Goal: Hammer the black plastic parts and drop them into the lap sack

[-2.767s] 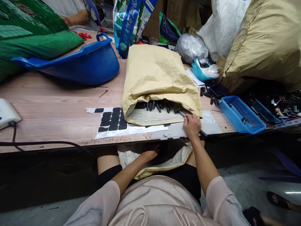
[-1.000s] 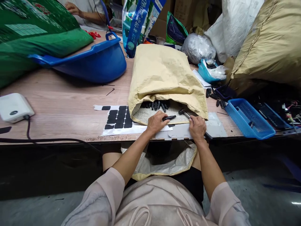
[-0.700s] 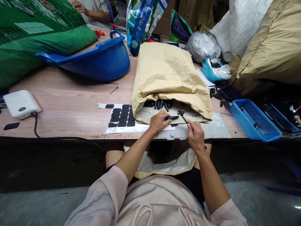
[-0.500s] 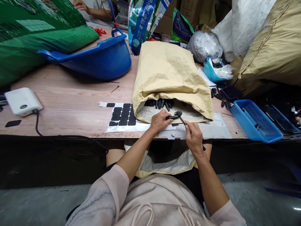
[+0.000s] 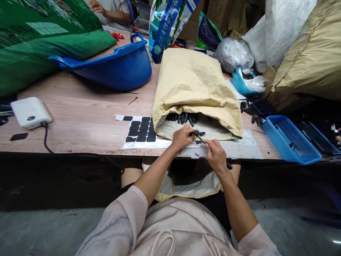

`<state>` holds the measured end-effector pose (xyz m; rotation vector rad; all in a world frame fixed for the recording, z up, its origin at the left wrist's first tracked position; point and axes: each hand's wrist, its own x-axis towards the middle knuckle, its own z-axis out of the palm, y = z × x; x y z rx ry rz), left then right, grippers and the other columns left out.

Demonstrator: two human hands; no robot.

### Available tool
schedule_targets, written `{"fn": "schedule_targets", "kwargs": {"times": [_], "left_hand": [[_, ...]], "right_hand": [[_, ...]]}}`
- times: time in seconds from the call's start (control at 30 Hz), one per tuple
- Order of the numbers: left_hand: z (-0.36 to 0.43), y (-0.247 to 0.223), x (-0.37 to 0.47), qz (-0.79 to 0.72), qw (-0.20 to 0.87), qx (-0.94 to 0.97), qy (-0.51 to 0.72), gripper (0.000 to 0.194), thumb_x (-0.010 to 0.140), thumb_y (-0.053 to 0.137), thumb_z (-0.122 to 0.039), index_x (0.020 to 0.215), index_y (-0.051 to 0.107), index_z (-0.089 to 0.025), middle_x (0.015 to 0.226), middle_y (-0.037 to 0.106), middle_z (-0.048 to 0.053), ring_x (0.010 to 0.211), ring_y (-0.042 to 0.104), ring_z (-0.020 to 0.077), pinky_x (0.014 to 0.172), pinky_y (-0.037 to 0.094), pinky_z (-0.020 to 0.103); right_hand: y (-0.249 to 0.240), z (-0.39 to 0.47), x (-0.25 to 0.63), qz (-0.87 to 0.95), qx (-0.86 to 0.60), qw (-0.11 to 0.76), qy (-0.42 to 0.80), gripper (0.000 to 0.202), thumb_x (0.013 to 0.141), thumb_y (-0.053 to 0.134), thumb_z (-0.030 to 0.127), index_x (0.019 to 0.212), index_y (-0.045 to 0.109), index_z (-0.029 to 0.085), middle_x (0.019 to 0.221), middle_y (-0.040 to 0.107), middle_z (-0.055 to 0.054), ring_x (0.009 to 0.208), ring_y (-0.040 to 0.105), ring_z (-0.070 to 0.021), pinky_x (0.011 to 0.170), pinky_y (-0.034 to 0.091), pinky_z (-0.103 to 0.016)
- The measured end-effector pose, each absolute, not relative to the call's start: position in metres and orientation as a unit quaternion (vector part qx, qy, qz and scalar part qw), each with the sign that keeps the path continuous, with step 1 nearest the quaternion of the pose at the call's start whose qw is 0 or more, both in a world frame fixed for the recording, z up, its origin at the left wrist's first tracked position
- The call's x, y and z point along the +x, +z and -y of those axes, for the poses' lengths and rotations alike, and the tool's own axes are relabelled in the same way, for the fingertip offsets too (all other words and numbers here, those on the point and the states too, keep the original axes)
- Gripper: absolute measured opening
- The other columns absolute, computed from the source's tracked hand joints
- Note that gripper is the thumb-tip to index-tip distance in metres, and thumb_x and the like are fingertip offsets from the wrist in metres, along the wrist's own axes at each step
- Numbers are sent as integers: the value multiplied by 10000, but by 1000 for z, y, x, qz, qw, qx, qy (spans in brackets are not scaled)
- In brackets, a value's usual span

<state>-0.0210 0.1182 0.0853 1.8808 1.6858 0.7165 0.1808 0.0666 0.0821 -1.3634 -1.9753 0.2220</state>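
My left hand [image 5: 183, 137] is closed on a short black rod-like part [image 5: 201, 133] in front of the open mouth of a yellow sack [image 5: 194, 81]. In my right hand [image 5: 216, 155] is a ratchet-like tool [image 5: 201, 139] with a metal shaft; its round head lies against the black part beside my left fingertips, and its dark handle end shows below my palm. Several black parts [image 5: 183, 117] lie inside the sack mouth. Left of the sack is a white sheet with black rounded stickers [image 5: 142, 129].
A blue basin [image 5: 112, 65] stands at the back left, near a green sack [image 5: 53, 42]. On the right is a blue basket [image 5: 291, 140]. A white box with a cable [image 5: 31, 113] is at the far left. Another person's hand [image 5: 97, 7] shows at top left.
The tool head has moved left along the black part, towards my left fingers, and my right hand has shifted left with it. The whole view has shifted slightly.
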Motion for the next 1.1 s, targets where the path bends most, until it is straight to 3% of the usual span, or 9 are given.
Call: {"fn": "schedule_targets", "kwargs": {"times": [0.23, 0.47, 0.83, 1.1], "left_hand": [[-119, 88, -20, -624, 263, 689, 257, 188, 904, 758, -320, 1082, 819, -302, 1068, 720, -4, 990, 691, 193, 818, 495, 291], [-118, 88, -20, -626, 255, 690, 258, 200, 885, 758, -327, 1073, 819, -296, 1050, 720, 3, 967, 690, 202, 814, 512, 301], [-117, 88, -22, -620, 249, 700, 251, 187, 925, 721, -352, 1086, 794, -291, 1100, 709, 10, 988, 686, 210, 838, 510, 304], [-48, 91, -17, -424, 336, 798, 265, 241, 1007, 617, -376, 1172, 747, -257, 1105, 765, 59, 1011, 709, 206, 914, 524, 297]], "right_hand": [[83, -93, 203, 737, -566, 369, 27, 364, 1082, 455, 369, 1195, 773, 236, 990, 687, -82, 952, 642, -223, 857, 518, -332], [63, -116, 233, 721, -629, 284, -61, 302, 1004, 533, 324, 1115, 798, 231, 981, 659, -89, 926, 530, -248, 868, 429, -374], [61, -113, 226, 698, -658, 275, -60, 261, 973, 583, 278, 1110, 801, 234, 1012, 654, -94, 957, 498, -264, 876, 403, -390], [60, -113, 224, 699, -653, 287, -57, 251, 966, 587, 270, 1105, 792, 229, 1008, 643, -95, 967, 492, -265, 855, 399, -379]]}}
